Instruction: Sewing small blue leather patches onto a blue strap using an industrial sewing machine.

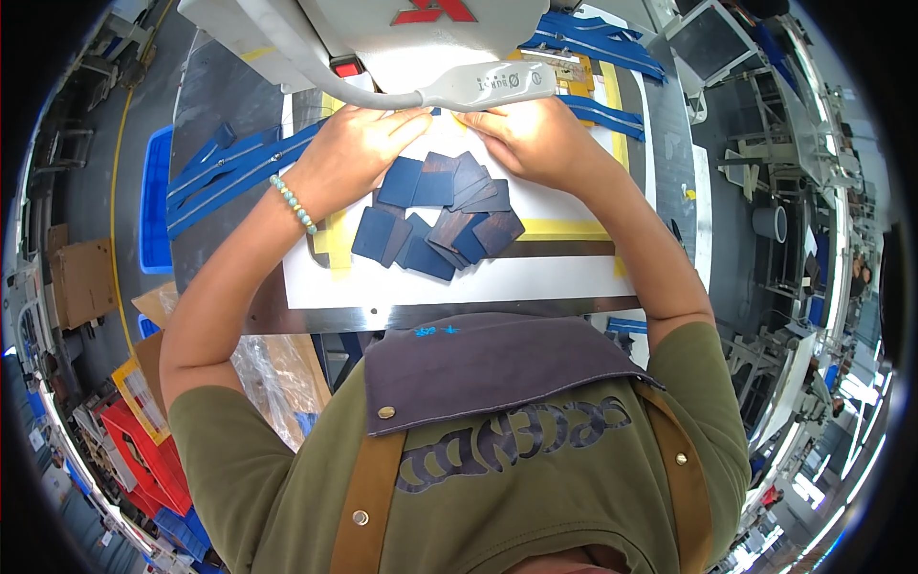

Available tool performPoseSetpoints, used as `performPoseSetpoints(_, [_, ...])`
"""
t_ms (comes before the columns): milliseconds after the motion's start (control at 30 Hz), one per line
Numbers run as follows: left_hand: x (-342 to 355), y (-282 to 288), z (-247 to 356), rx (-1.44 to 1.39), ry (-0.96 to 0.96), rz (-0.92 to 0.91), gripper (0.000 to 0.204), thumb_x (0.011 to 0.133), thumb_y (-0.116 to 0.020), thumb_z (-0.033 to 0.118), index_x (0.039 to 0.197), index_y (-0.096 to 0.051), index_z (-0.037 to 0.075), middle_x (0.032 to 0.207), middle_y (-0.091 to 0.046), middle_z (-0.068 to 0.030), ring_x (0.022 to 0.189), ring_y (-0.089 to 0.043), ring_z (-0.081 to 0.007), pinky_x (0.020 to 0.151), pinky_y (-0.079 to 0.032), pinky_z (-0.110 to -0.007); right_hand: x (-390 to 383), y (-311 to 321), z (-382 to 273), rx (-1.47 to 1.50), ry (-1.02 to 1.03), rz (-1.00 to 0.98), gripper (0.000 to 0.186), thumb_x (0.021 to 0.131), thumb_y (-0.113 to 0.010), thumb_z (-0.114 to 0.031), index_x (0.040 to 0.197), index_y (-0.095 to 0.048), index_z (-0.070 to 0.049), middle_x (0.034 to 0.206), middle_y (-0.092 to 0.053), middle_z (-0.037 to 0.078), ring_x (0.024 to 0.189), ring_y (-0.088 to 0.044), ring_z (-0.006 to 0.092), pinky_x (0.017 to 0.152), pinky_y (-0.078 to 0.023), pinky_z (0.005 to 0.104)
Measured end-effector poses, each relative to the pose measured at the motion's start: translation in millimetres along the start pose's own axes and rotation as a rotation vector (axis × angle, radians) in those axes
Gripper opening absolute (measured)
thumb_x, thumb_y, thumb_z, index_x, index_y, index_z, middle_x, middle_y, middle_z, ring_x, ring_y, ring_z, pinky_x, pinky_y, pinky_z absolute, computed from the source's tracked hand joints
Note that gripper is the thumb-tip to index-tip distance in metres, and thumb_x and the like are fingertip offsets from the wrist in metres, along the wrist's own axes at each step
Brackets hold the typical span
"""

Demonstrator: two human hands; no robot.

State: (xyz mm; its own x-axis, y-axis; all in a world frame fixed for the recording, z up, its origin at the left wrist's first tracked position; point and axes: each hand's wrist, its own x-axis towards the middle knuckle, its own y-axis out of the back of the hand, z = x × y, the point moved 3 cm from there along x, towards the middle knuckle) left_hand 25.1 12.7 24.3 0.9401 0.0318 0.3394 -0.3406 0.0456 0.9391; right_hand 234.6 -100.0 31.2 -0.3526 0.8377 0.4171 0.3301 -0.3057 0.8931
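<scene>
Both hands sit under the sewing machine's lamp arm [478, 86] — the left hand [359, 143] and right hand [535, 134] lie flat, fingers together, pressing a small piece hidden beneath them. Just in front, a loose heap of dark blue squares [435, 215] waits on the white work plate [535, 277] — most of the pile looks unworked.

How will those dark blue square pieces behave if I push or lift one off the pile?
The blue squares look thin and flat, so probably light and somewhat flexible. They overlap loosely on the white sheet, so a push would likely slide several at once. Lying flat, one may be hard to lift by its edge. The left hand and right hand rest just beyond the pile.
</scene>
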Motion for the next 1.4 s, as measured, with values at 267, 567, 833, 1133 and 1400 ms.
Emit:
performPoseSetpoints(267, [-24, -6, -7, -0.148, 0.226, 0.042, 0.032, 0.094, -0.066, 0.012, 0.125, -0.069, 0.002, 0.111, -0.071, -0.0163, 0.101, -0.065, -0.0353, 0.094, -0.05, -0.047, 1, 9, -7, -0.003, -0.05, 0.05, 0.023, 0.088, -0.07, -0.01, 0.11, -0.077, -0.007, 0.11, -0.074, 0.014, 0.105, -0.068, 0.0334, 0.095, -0.055, 0.0438])
performPoseSetpoints(567, [-37, 0, -22, -0.2, 0.325, -0.033, 0.034, 0.096, -0.065, 0.015, 0.125, -0.066, -0.003, 0.118, -0.068, -0.0262, 0.113, -0.061, -0.0455, 0.098, -0.049, -0.049, -4, -4, -3, -0.037, -0.073, 0.016, 0.03, 0.089, -0.068, -0.012, 0.117, -0.075, -0.005, 0.113, -0.073, 0.011, 0.109, -0.067, 0.0288, 0.097, -0.052, 0.043])
performPoseSetpoints(833, [-36, -7, -24, -0.209, 0.431, -0.142, 0.041, 0.097, -0.064, 0.016, 0.135, -0.063, 0.0, 0.125, -0.068, -0.0251, 0.114, -0.063, -0.0431, 0.1, -0.049, -0.047, -3, 2, 14, 0.008, -0.13, 0.113, 0.023, 0.089, -0.067, -0.014, 0.109, -0.076, -0.005, 0.11, -0.072, 0.009, 0.108, -0.065, 0.0273, 0.094, -0.051, 0.0427])
performPoseSetpoints(1133, [-29, 3, -9, -0.192, 0.292, -0.028, 0.05, 0.091, -0.07, 0.007, 0.14, -0.064, 0.007, 0.139, -0.066, -0.0139, 0.13, -0.059, -0.0345, 0.113, -0.044, -0.044, 4, -17, 17, -0.165, -0.172, 0.166, 0.022, 0.091, -0.068, -0.024, 0.104, -0.072, -0.006, 0.103, -0.072, 0.012, 0.108, -0.067, 0.0295, 0.089, -0.053, 0.045])
performPoseSetpoints(1400, [-21, 17, 20, -0.143, 0.195, 0.111, 0.043, 0.087, -0.075, 0.012, 0.128, -0.068, 0.0, 0.123, -0.072, -0.0173, 0.121, -0.066, -0.0327, 0.106, -0.049, -0.043, -11, 16, -28, -0.022, -0.354, -0.161, 0.023, 0.099, -0.065, -0.029, 0.099, -0.067, -0.006, 0.085, -0.072, 0.017, 0.074, -0.07, 0.0376, 0.07, -0.055, 0.0456])
